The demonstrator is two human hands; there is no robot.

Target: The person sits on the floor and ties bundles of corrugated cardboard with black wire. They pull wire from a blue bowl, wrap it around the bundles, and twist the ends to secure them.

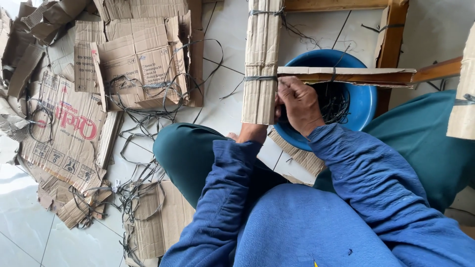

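Floor tiles; cardboard bundle [261, 59] touching right hand [298, 105]

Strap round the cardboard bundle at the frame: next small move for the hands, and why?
Probably pull the dark strap snug with the right hand. It already circles the cardboard bundle, and that hand sits right at its edge; the left hand is mostly hidden beneath the bundle, apparently steadying it.

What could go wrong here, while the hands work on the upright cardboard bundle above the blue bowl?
1. The right hand presses at the thin dark strap on the cardboard bundle; the strap might slip or cut the fingers.
2. The left hand is mostly hidden behind the bundle, so its hold cannot be judged; the bundle may tip.
3. Loose straps lie by the knee and could snag.
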